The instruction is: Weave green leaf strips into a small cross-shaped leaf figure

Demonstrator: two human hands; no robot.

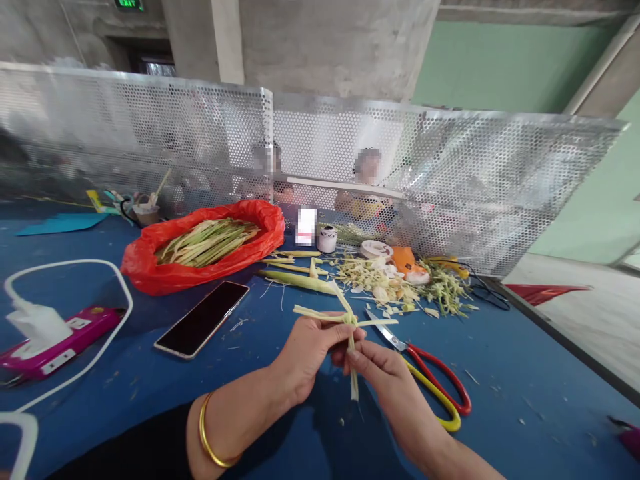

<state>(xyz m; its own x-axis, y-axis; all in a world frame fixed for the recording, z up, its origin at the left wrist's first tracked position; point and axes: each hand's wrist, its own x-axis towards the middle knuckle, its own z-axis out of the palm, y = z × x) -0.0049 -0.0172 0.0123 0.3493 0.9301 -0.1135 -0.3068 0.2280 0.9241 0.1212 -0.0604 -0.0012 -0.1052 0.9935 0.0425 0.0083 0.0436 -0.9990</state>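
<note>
Left hand (pixel 311 348) is pinching the leaf-strip cross (pixel 353 320) mid-knot, right hand (pixel 384 371) gripping its near end, seemingly for steadiness; scissors (pixel 399 343) are lying right, probably for easy reach.

A black-screened phone (pixel 203 320) lies on the blue tabletop (pixel 150 380), near a magenta power strip (pixel 95 327) bearing a white plug (pixel 40 330) and looping white cable (pixel 131 303). A turquoise sheet (pixel 63 223) lies beyond. Through the perforated metal screen (pixel 480 180) I glimpse two people (pixel 367 200); a green exit sign (pixel 129 4) glows high up.
</note>
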